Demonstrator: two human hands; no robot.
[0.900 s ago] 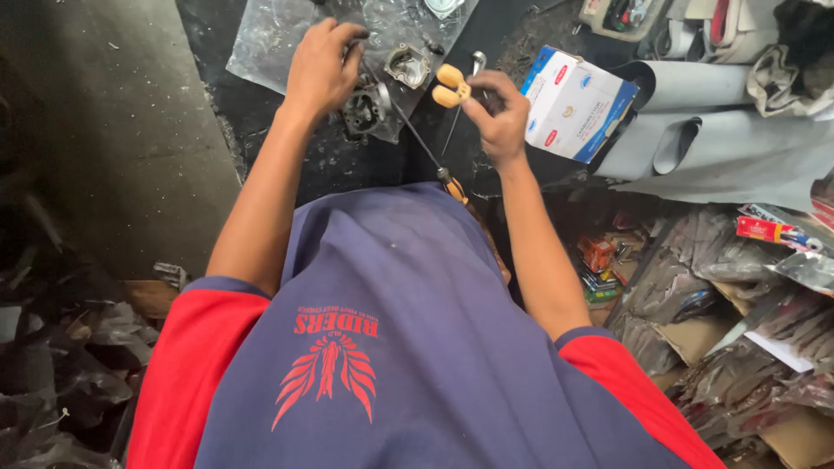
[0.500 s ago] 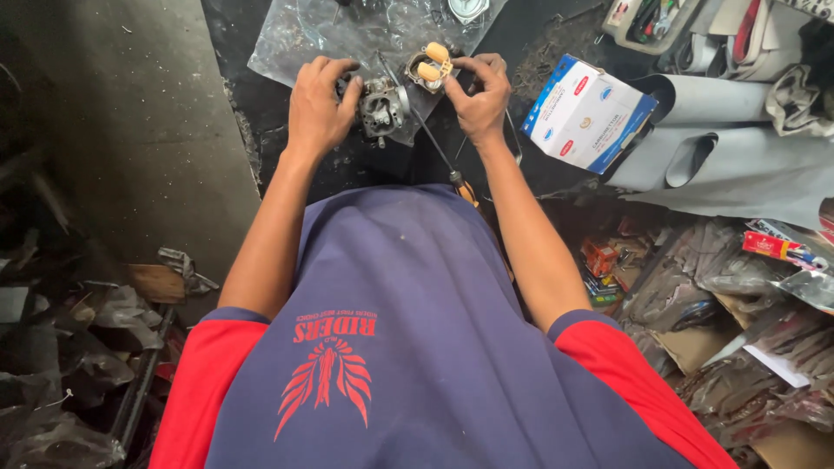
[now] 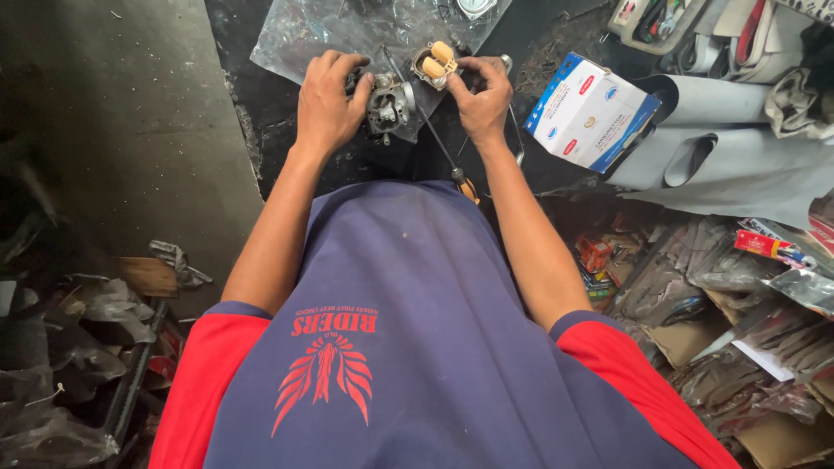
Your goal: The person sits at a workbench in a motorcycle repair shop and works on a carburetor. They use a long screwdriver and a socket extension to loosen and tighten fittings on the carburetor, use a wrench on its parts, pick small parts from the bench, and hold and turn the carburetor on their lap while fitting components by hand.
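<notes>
Left hand (image 3: 326, 104) clasping grey metal engine part (image 3: 388, 100) at twelve o'clock over plastic sheet (image 3: 304, 39); right hand (image 3: 482, 100) fingers pinching tan float piece (image 3: 434, 62). Risk: float slipping, dropping among clutter.

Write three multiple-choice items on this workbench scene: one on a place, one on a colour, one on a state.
1. Where does the white and blue carton lie, relative to the right hand?
A. To its right
B. To its left
C. Under it

2. What colour are the two rounded floats on the part that the right hand holds?
A. Bright green
B. Yellowish tan
C. Black

3. What is the left hand doing?
A. Hanging free at the person's side
B. Resting flat on the carton
C. Gripping the grey metal carburettor body

Answers:
1 A, the carton sits on the dark bench further right than the hand.
2 B, both floats show tan above the fingers.
3 C, the fingers curl round the metal body.
</notes>
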